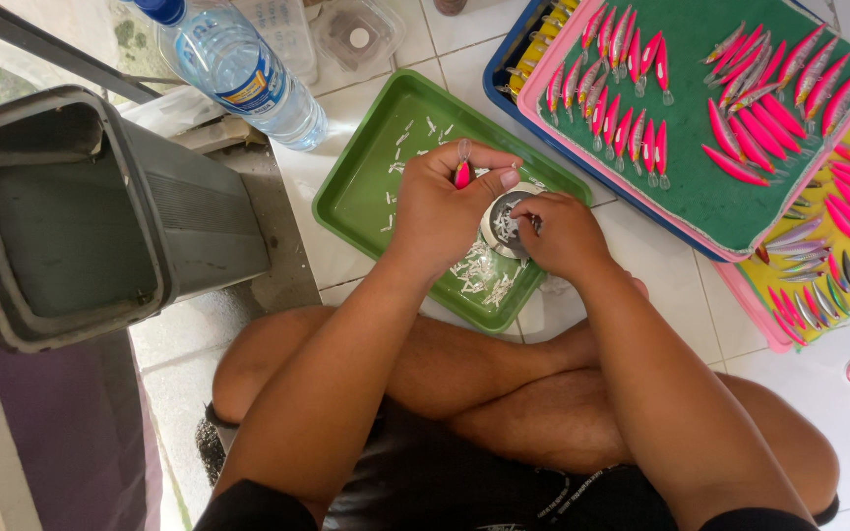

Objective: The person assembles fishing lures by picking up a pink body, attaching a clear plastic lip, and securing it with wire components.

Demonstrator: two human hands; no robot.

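We pinch the light, stiff, slippery pink lure (462, 175) in our left hand (442, 209) (mid-body suits best), while our right hand (561, 234) fingers tiny fittings in the round tin (500, 228) between them.

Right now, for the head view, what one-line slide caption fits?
Seated cross-legged, left hand holds a pink lure while right hand picks from a small metal dish over a green tray.

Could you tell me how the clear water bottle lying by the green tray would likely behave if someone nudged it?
The water bottle lies on its side and is round, so it would probably roll rather than slide. It looks mostly full, so likely heavy for its size. With its blue cap on, it probably would not spill toward the green tray.
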